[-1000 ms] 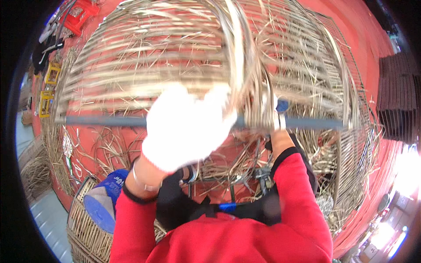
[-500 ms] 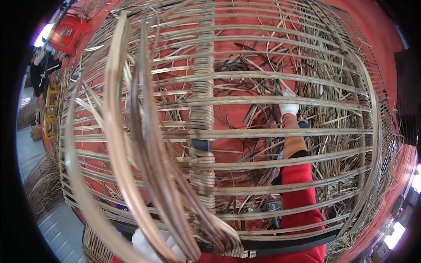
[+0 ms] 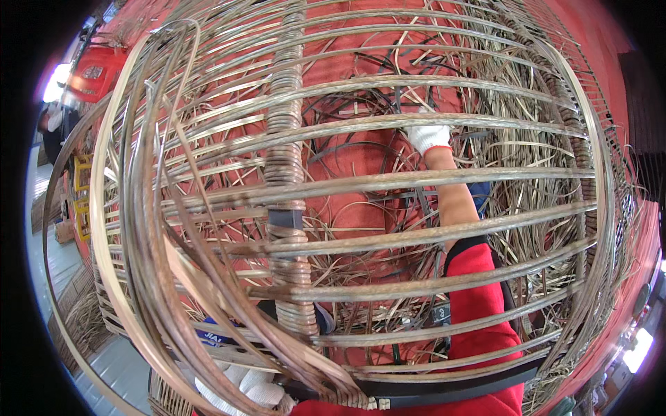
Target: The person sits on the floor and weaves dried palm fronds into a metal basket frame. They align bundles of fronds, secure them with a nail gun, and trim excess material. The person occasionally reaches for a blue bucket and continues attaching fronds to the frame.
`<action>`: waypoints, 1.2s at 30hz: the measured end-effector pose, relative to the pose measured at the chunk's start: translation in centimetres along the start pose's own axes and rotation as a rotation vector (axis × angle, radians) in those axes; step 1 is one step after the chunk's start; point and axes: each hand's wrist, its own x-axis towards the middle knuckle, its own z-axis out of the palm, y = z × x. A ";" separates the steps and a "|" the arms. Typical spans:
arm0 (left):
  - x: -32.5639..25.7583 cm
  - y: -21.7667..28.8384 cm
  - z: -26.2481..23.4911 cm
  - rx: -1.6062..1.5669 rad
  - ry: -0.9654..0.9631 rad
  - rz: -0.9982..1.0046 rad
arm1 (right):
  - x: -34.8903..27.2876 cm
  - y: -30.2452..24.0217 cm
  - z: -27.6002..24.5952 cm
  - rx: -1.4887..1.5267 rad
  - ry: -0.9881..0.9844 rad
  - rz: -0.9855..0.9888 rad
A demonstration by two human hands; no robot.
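Observation:
A large frame of woven brown-grey wicker bars (image 3: 416, 239) lies before me, with a tightly wrapped crosspiece (image 3: 284, 132) down its middle. Beneath the bars reaches my right hand (image 3: 429, 139), in a white glove, among loose strips (image 3: 361, 104) on the red floor. One bar crosses its fingers, so their grip is hidden. At the near left edge, my gloved left hand (image 3: 250, 388) has curled fingers closed around the lower part of a bundle of long wicker strips (image 3: 149, 256). These strips arc up over the frame's left side; some are fixed at the dark near rail (image 3: 444, 388).
Thick piles of loose strips (image 3: 520, 166) lie under the frame's right side. At the far left are a red plastic chair (image 3: 94, 73), yellow crates (image 3: 82, 197) and another person (image 3: 52, 132). A blue item (image 3: 215, 334) sits under the near left bars.
My right hand has reached farther away and a little left beneath the bars. The strip bundle has swung left and spread into wider loops. The whole view has shifted slightly.

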 end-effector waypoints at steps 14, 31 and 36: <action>0.4 0.0 0.4 0.020 -0.014 -0.061 | 5.6 -6.7 11.4 -0.141 -0.057 -0.176; 0.4 2.0 0.9 -0.083 0.159 -0.130 | 2.9 -0.9 -1.7 0.954 -0.485 -0.187; -0.5 1.2 -1.2 -0.093 -0.107 -0.167 | 2.6 -0.6 -4.3 1.343 -0.419 -0.129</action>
